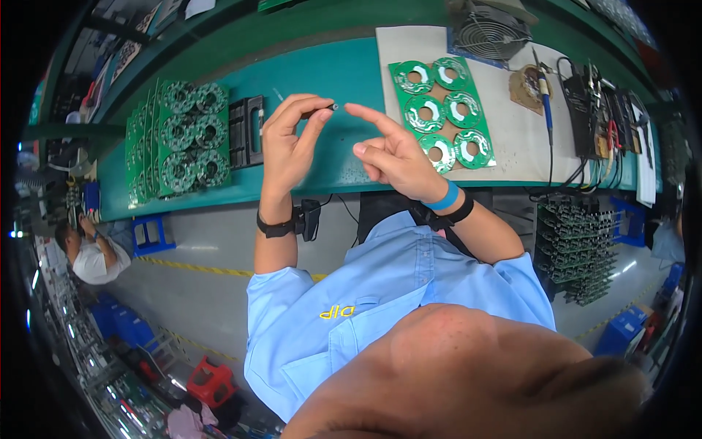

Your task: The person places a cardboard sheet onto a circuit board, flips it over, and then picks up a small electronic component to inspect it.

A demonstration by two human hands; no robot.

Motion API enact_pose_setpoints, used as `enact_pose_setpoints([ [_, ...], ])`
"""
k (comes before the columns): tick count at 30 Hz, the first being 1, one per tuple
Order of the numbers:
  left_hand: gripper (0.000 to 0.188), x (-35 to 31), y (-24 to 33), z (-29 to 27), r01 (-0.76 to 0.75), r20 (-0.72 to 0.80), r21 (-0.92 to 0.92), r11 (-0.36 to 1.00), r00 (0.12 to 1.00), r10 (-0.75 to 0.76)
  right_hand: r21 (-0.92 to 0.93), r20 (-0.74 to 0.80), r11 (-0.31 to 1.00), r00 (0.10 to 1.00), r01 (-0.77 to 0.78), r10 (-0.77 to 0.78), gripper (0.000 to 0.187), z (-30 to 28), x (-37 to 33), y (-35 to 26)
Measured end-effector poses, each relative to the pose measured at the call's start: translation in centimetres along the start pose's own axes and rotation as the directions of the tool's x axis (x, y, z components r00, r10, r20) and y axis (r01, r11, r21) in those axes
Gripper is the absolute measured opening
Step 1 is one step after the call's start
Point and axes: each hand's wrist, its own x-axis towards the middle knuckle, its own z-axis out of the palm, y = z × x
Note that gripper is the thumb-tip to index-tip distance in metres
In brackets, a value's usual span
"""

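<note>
My left hand (289,143) pinches a small dark cylindrical part (333,107) between thumb and fingers, above the green mat; its exact kind is too small to tell. Just to the right of its tip, apart from it, my right hand (398,155) stretches out its index finger. The right thumb also sticks out, the other fingers are curled, and nothing shows in that hand. A green circuit board panel (440,102) with several ring-shaped sections lies to the right of my hands. Left of them stand upright circuit board panels (157,139) in a row, next to a black plastic rack (247,135).
A soldering iron (545,94) rests in its stand at the right, near a fan (491,36) and hand tools (613,135). Stacked boards (576,249) stand below the table's right end. Another person (95,252) sits at the far left.
</note>
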Motion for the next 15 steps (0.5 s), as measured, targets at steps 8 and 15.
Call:
enact_pose_setpoints([
  [8,0.011,3.0,0.6,-1.1,-0.094,-0.241,-0.007,0.996,0.966,0.090,-0.025,0.030,0.994,0.994,0.104,-0.103,0.060,-0.1,-2.6,-0.2],
  [15,0.011,2.6,2.5,-0.1,-0.044,0.113,-0.018,0.999,0.993,0.046,-0.066,-0.029,0.977,0.979,0.201,-0.203,0.059,-0.1,-2.2,-1.2],
])
